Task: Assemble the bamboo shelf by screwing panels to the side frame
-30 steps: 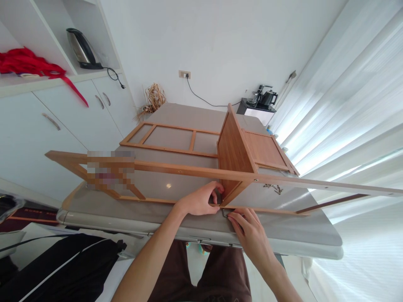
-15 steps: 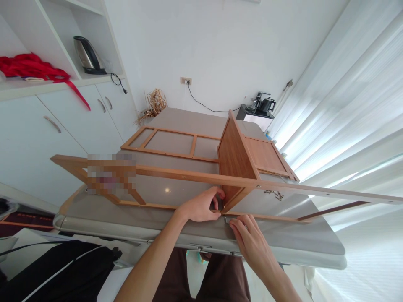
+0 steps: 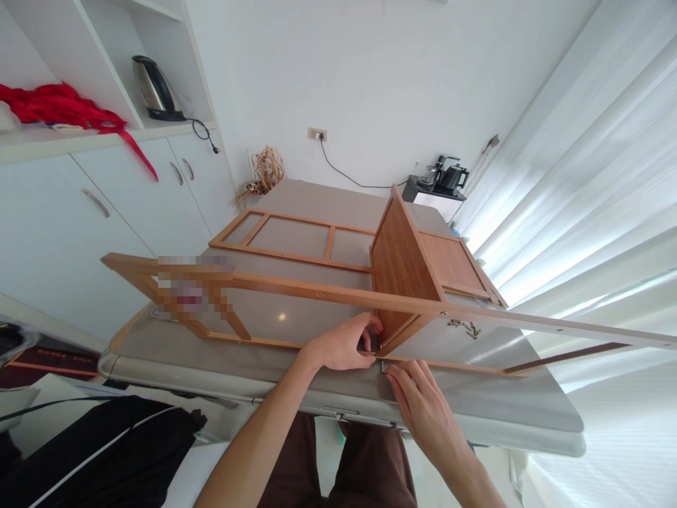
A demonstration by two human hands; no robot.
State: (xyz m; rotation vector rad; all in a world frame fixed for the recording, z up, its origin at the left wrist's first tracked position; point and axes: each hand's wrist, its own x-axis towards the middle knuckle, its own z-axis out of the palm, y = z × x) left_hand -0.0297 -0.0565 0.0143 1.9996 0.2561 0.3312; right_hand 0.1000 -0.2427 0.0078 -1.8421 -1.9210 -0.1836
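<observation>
Approx. midway thru, I'd judge. Upright panel [image 3: 399, 271] stands on the worktop [image 3: 328, 194], its near edge against the near frame [image 3: 296, 283], which is on its long edge & runs out L & R of the panel. Top joint prob. done: a fastener head seems to show in the frame's upper rail at the panel's top corner, tho it's small. Btm joint looks in hand: R hand [image 3: 417, 391], just R of the panel's foot, pinches a hex key [image 3: 383, 367] at the lower rail; L hand [image 3: 346, 343] is curled narrow round that rail, fingers by the panel's foot. Can't tell how tight the screw is.

Left to do, prob.: flat frame [image 3: 290, 257] lies L of the panel, flat board [image 3: 452, 261] beyond it to the R, loose screws [image 3: 465, 328] near, R of it.
</observation>
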